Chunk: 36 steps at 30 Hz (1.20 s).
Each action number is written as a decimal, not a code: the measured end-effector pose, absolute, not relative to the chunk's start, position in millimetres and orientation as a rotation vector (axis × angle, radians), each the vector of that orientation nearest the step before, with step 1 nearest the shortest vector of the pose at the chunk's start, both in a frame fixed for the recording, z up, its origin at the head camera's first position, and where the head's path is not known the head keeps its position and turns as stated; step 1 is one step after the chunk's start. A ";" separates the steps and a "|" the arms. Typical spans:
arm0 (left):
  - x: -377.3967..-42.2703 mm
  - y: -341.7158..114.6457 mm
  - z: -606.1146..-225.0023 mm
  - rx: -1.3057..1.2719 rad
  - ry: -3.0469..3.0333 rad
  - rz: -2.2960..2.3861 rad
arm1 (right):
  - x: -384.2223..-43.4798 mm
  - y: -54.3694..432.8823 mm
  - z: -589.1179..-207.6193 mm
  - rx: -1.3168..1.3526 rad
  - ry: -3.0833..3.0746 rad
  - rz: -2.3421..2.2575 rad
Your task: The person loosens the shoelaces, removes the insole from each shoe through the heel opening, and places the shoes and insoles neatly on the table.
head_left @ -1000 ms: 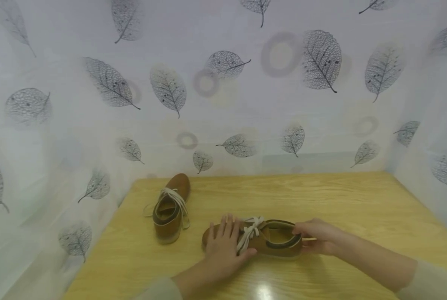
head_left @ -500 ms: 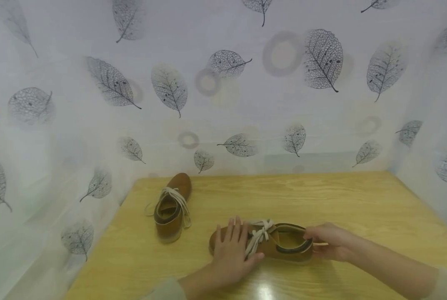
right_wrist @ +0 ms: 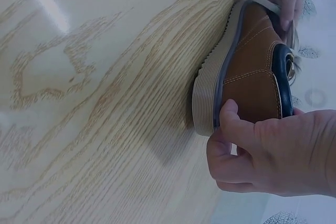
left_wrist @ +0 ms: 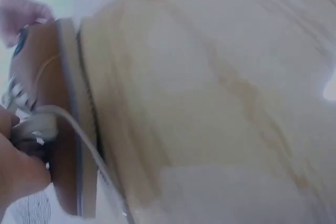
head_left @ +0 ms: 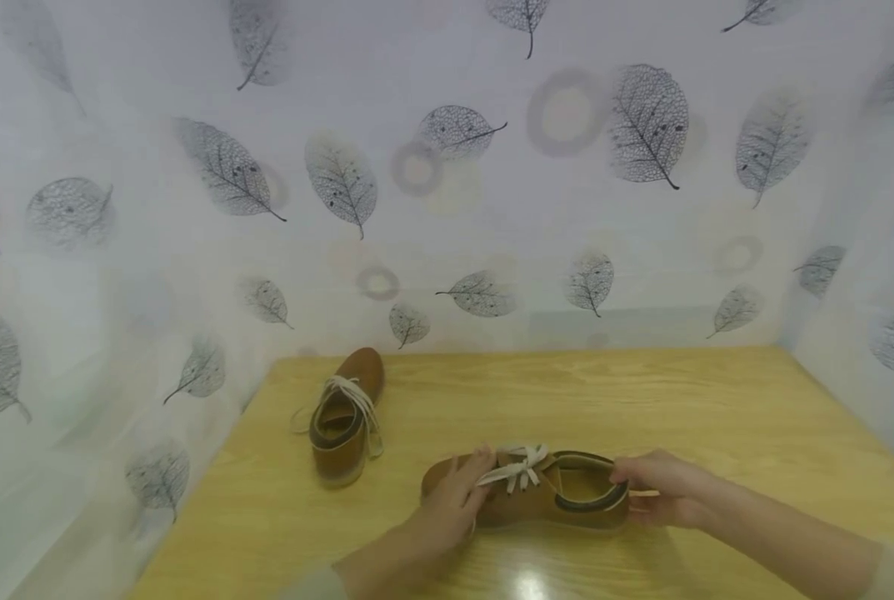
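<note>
A brown lace-up shoe (head_left: pixel 521 504) lies crosswise on the table, toe to the left, its pale laces tied in a bow (head_left: pixel 527 471). My left hand (head_left: pixel 447 504) is at the toe end, fingers drawn together, and pinches a lace end that runs from the bow. In the left wrist view the lace (left_wrist: pixel 79 127) passes by the thumb and hangs down past the sole. With thumb and fingers my right hand (head_left: pixel 664 487) grips the shoe's heel (right_wrist: pixel 249 93); part of that grip is hidden behind the collar.
A second brown shoe (head_left: pixel 339 429) stands at the table's left, toe pointing away, its laces loose over the opening. Leaf-printed white sheeting (head_left: pixel 491 208) encloses the wooden table (head_left: pixel 641 392) at the back and sides.
My left hand has gone from lying with spread fingers over the toe to pinching a lace end. The held shoe has shifted slightly right, with my right hand still at its heel.
</note>
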<state>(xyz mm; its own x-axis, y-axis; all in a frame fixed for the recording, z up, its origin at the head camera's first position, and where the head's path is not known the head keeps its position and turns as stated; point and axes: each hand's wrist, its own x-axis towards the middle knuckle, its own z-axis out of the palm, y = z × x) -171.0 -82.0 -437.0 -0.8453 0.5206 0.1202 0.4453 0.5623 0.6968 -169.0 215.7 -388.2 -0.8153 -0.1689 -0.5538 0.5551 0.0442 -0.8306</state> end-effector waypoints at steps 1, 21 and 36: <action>-172.2 -86.0 -434.3 0.813 2.608 1.253 | -168.7 216.3 -388.6 0.387 1.804 -1.829; -171.9 -140.8 -419.0 0.313 1.624 1.704 | -165.5 217.1 -387.3 0.340 1.822 -1.807; -164.0 -177.3 -415.5 0.474 1.726 1.471 | -165.6 215.1 -383.9 0.391 1.790 -1.835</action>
<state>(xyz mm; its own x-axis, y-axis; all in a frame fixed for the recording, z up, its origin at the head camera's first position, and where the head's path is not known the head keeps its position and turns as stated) -164.0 -177.3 -415.5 -0.6087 0.7219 -0.3291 -0.2104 0.2531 0.9443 -165.6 215.1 -383.9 -0.8113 -0.1761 -0.5575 0.5617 0.0296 -0.8268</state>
